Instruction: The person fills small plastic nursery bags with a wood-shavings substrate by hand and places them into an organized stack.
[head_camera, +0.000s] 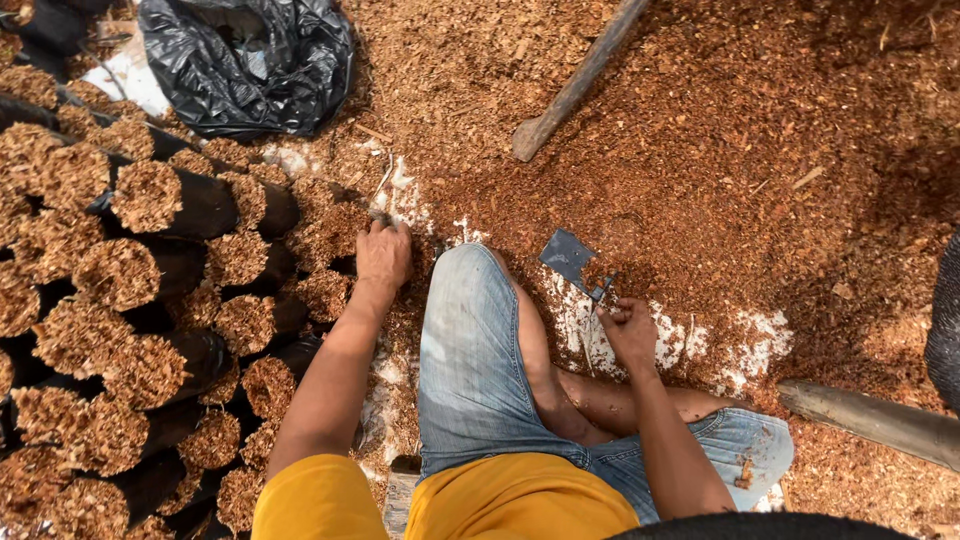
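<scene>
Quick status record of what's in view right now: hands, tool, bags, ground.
left hand: palm down on the sawdust beside the stacked bags
right hand: grips a small metal trowel, blade tilted up
stacked bags: dark tubes packed with sawdust, lying on their sides, open ends showing
black plastic bag: crumpled, behind the stack
wooden handle: lying on the sawdust

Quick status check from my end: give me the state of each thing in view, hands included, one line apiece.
Left hand: palm down, pressed into the sawdust beside the stacked bags.
Right hand: shut on the trowel handle.
Trowel: blade flat, resting on the sawdust.
Black filled bags: lying stacked on their sides, open ends packed with sawdust.
Black plastic sack: crumpled, lying loose.
Wooden handle: lying on the sawdust pile.
</scene>
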